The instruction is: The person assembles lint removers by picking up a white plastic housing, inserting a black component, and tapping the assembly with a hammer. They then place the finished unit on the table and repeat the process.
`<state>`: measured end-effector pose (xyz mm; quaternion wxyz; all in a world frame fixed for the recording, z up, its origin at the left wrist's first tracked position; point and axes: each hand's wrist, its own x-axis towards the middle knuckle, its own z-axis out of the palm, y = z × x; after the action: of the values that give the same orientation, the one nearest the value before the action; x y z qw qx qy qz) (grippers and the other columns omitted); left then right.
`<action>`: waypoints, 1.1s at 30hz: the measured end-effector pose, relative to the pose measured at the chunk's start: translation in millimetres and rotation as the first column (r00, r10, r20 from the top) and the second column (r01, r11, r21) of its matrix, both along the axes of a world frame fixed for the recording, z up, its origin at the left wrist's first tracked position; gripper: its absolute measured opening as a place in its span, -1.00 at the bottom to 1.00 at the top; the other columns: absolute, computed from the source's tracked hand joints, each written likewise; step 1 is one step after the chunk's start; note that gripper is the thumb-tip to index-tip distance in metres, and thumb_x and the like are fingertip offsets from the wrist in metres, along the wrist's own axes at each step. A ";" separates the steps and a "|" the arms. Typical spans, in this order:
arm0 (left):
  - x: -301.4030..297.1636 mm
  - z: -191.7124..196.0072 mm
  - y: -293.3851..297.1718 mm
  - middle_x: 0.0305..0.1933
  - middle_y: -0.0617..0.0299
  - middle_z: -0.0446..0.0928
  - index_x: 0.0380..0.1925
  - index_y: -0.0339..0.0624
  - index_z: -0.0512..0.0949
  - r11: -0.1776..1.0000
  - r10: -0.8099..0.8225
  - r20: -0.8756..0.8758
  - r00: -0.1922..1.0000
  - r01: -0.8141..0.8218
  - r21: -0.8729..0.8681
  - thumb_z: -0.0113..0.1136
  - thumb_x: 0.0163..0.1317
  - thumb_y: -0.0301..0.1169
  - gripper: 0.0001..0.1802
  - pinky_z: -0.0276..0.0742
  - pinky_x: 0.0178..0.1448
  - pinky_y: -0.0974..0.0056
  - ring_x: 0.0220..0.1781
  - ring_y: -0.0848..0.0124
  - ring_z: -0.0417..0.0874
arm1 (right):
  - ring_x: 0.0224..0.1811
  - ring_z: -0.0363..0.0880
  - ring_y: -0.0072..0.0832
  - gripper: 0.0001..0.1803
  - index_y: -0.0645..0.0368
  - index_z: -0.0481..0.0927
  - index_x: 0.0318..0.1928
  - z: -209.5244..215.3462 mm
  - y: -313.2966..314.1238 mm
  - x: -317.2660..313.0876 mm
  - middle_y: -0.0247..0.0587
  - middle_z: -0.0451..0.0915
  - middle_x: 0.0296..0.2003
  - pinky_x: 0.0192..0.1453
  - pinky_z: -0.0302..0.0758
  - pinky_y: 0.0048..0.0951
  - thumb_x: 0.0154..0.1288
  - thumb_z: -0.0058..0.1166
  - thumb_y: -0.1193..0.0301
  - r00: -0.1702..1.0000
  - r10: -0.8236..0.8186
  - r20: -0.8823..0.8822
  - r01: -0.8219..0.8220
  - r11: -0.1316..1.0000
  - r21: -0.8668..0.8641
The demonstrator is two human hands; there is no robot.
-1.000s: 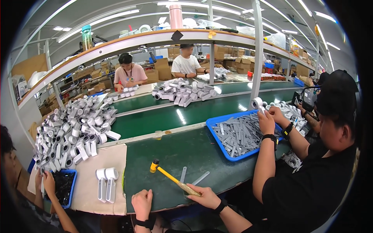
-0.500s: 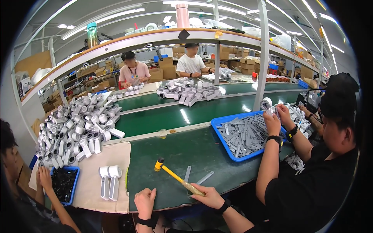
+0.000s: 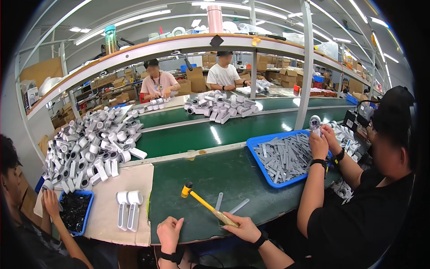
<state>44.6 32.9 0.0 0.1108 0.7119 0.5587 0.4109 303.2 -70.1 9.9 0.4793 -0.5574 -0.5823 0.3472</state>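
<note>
**Hammer in your right hand, left hand resting at the near edge**

Little has changed since the earlier pictures: your right hand (image 3: pixel 242 228) holds the hammer (image 3: pixel 207 206) in the same grip as before, and the hammer lies at the same slant on the green worktop (image 3: pixel 201 179). Your left hand (image 3: pixel 169 232) has stayed at the near edge. The person on your right has kept both hands raised around a small white round-headed part (image 3: pixel 315 123) over the blue tray (image 3: pixel 257 148).

Your right hand is closed around the wooden end of the hammer's yellow handle, near the worktop's near edge. The handle runs away from you and to the left, ending in the dark head (image 3: pixel 187 188), which rests on the worktop. Your left hand sits just left of your right, fingers loosely curled and pinching nothing, well apart from the hammer head. Two grey strips (image 3: pixel 228 204) lie just beyond your right hand, beside the handle. Two white parts (image 3: pixel 127 210) lie on the pale sheet (image 3: pixel 134 179) to your left.

Your forearms are cut off by the lower edge. The contents of the small blue bin (image 3: pixel 74 210) at the left are too dark to make out.
</note>
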 end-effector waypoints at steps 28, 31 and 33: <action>0.5 2.7 -1.4 -0.68 0.11 0.46 -0.70 -0.19 0.44 0.999 -0.013 -0.049 0.999 0.015 0.028 0.43 0.09 -0.20 -0.58 0.38 -0.35 0.06 -0.56 0.06 0.51 | -0.01 0.53 -0.71 -0.38 0.16 0.46 0.32 2.4 -0.1 0.1 -0.22 0.67 0.05 0.14 0.46 -0.57 0.24 0.31 0.42 1.000 -0.001 0.012 0.001 1.000 -0.008; 1.1 3.5 -1.8 -0.68 0.12 0.46 -0.70 -0.19 0.44 0.999 -0.015 -0.050 0.999 0.017 0.038 0.42 0.10 -0.22 -0.59 0.38 -0.34 0.07 -0.56 0.07 0.51 | 0.00 0.53 -0.70 -0.38 0.17 0.46 0.32 -0.8 0.6 1.2 -0.21 0.67 0.05 0.14 0.46 -0.58 0.24 0.31 0.42 1.000 0.000 0.012 0.000 1.000 -0.004; 1.1 4.6 -2.2 -0.68 0.12 0.46 -0.70 -0.19 0.44 0.999 -0.014 -0.047 0.999 0.016 0.033 0.41 0.10 -0.23 -0.60 0.38 -0.33 0.07 -0.56 0.08 0.51 | 0.01 0.53 -0.70 -0.38 0.17 0.46 0.32 1.2 0.2 0.4 -0.21 0.67 0.06 0.15 0.45 -0.58 0.24 0.31 0.43 1.000 -0.005 0.023 0.005 1.000 0.011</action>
<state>45.8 30.7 4.5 0.0888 0.7273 0.5488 0.4025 303.6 -69.9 11.1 0.4765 -0.5602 -0.5884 0.3360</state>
